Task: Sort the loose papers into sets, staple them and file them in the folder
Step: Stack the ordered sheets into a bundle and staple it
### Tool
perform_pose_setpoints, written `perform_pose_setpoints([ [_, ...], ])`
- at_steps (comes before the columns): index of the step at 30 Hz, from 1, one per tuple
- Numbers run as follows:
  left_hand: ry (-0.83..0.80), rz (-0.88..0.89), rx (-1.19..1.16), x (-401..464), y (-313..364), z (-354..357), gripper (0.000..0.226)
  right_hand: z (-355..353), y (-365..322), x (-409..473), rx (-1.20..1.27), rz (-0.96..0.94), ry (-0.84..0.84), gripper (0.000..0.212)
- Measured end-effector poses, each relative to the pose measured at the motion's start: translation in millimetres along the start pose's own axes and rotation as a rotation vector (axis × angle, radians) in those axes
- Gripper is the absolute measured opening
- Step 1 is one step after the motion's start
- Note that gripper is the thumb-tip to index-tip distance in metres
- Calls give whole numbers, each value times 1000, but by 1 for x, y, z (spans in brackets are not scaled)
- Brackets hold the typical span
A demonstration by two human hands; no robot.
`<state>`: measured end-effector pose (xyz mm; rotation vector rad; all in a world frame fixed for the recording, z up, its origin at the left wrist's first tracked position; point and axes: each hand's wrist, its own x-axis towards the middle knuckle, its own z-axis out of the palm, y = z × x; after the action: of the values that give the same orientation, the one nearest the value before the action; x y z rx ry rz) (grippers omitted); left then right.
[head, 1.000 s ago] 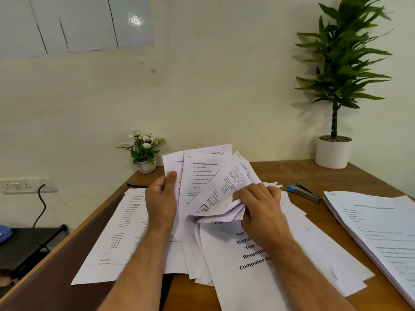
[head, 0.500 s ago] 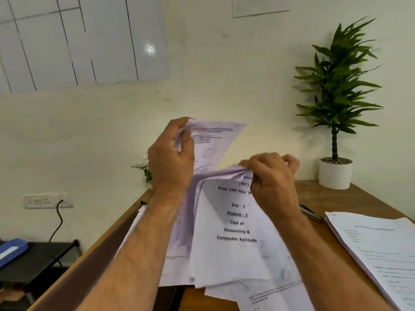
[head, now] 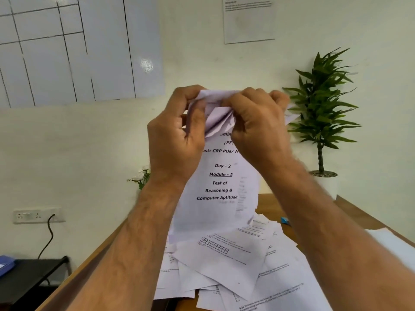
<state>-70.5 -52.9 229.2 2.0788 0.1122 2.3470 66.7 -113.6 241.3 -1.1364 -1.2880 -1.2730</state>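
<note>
Two hands meet at the top edge of a lifted bundle of papers (head: 221, 176), held up in front of the wall at about 12 o'clock from the tabletop (head: 359, 212). The left hand (head: 177, 133) has its grip curled round the left top corner; the right hand (head: 256, 122) pinches the crumpled top edge beside it, fingers bent tight on the sheets. The front page reads "Day - 2, Module - 2".

More loose sheets (head: 224, 265) lie fanned across the tabletop at 6 o'clock below the bundle. A blue item at 3 o'clock, possibly the stapler (head: 284, 220), is mostly hidden behind the right forearm. The folder is not clearly in view.

To sort this set well, I judge the hands should ease their squeeze so the top edges stop creasing, let the sheets hang, then tap the lower edge on the tabletop to square them. Matching page headings before stapling would keep unrelated sheets out of the set.
</note>
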Motion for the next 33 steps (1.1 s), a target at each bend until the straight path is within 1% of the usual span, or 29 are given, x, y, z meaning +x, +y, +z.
perform_pose_setpoints([
  [3,-9,-59,-86,-2,0,0,18,0,-7,5,-23,-7,35,31],
  [5,-83,-103,-175,-5,3,-1,26,0,-10,9,-19,-25,34,28],
  [7,-182,-122,-266,-8,6,-3,37,-2,-12,11,-7,-46,23,21],
  [10,-273,-126,-282,-9,7,-5,61,-5,-13,12,13,-51,13,16],
  [11,-278,-126,-280,-9,6,-4,63,-5,-13,13,12,-49,12,14],
  [13,-277,-164,-305,-10,3,-1,56,-2,-10,13,9,-27,3,11],
  [16,-210,-329,-326,-20,-5,8,33,7,-2,4,27,45,-36,14],
  [18,-143,-462,-334,-36,-12,14,27,14,1,-13,55,91,-115,18],
  [20,-125,-581,-357,-56,-17,19,26,19,4,-35,84,135,-208,29],
  [22,-145,-702,-386,-81,-22,24,24,21,8,-57,112,182,-324,38],
  [24,-147,-883,-459,-110,-29,28,23,24,14,-81,93,203,-466,44],
  [26,-135,-1074,-559,-138,-33,32,26,29,18,-106,45,193,-558,46],
  [29,-105,-1268,-667,-170,-38,36,23,37,21,-142,-10,197,-616,50],
  [33,-111,-1401,-771,-192,-41,41,23,42,29,-170,-9,250,-639,60],
])
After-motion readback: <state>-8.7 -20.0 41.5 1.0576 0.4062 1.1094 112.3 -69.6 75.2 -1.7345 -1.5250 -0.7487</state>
